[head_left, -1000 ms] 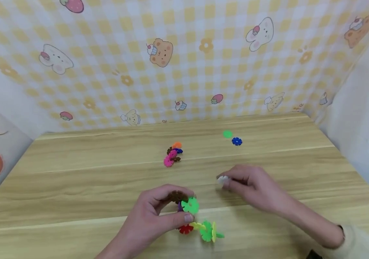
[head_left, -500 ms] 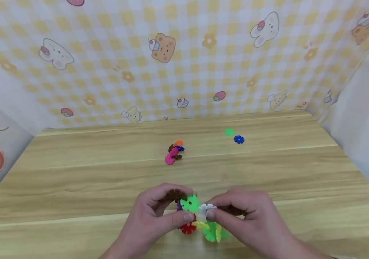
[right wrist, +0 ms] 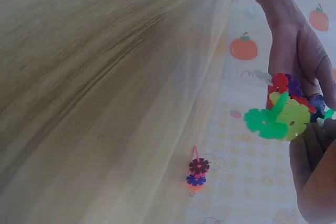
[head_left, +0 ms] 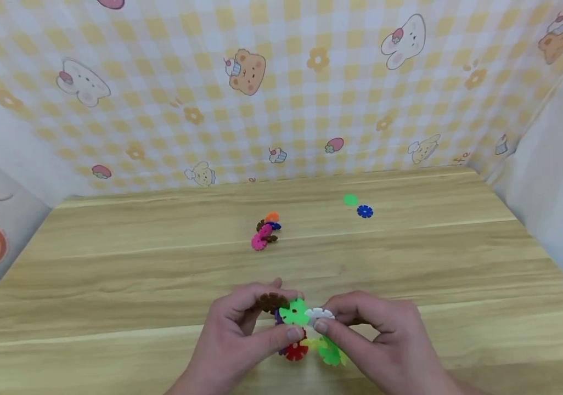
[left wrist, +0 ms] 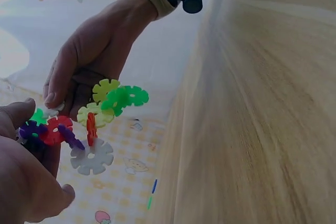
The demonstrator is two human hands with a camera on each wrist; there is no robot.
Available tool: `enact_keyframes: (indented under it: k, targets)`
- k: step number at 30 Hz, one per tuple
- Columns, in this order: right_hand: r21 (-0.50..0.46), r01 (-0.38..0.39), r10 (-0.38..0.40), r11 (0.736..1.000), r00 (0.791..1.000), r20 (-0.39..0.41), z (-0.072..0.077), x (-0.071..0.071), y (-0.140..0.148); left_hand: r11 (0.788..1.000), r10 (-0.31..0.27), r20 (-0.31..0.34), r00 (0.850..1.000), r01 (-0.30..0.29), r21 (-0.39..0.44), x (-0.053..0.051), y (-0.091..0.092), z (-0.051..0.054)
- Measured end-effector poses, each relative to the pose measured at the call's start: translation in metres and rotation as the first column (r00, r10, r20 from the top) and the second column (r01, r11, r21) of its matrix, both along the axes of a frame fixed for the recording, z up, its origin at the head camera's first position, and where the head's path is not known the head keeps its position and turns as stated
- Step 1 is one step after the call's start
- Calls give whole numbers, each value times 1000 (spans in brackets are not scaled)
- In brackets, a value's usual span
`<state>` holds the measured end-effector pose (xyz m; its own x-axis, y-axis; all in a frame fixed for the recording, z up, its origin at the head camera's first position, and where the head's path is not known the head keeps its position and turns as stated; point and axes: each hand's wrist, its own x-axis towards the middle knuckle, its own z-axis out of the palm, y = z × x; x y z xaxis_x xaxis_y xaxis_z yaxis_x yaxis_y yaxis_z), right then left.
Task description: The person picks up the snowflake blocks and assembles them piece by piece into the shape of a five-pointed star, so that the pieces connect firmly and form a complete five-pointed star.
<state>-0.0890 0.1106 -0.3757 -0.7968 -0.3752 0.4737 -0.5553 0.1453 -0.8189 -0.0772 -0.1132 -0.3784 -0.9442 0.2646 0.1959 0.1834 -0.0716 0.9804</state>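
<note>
My left hand (head_left: pixel 242 334) grips a chain of notched plastic discs, its thumb on a green disc (head_left: pixel 293 312). Brown (head_left: pixel 271 302), red (head_left: pixel 296 351), purple, yellow and more green discs belong to the same chain. Between the thumb and fingers of my right hand (head_left: pixel 385 334) is a white disc (head_left: pixel 319 315), its edge against the green one. Whether their notches interlock cannot be told. A second white disc (left wrist: pixel 92 157) hangs on the chain in the left wrist view. In the right wrist view, green (right wrist: pixel 266 124) and yellow-green (right wrist: pixel 293 120) discs stick out from the hands.
Farther back on the wooden table (head_left: pixel 138 274) lies a joined cluster of pink (head_left: pixel 259 242), brown, blue and orange (head_left: pixel 272 217) discs. A loose green disc (head_left: pixel 350 200) and a blue disc (head_left: pixel 365 211) lie behind it to the right. A checkered cloth (head_left: pixel 291 109) hangs behind the table.
My right hand has brought the white disc leftward and nearer, from above the table to the green disc. The left hand has kept its grip on the chain and shifted slightly right.
</note>
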Motion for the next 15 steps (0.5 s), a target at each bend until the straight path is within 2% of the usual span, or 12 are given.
enact_keyframes:
  k: [5,7,12,15]
  targets:
    - [-25,-10,8,1000,997,-70,-4,1,3,1000,-8,-25,1000,8,-6,-1,5,1]
    - [-35,-2,-1,999,995,-98,-6,1,3,1000,-6,-8,1000,6,-12,-2,6,1]
    - [-60,-1,-5,998,995,-95,-14,1,1,999,-37,126,991,34,30,-2,7,3]
    - [-74,-1,-5,997,997,-80,-20,1,0,998,-57,166,985,50,48,-2,7,2]
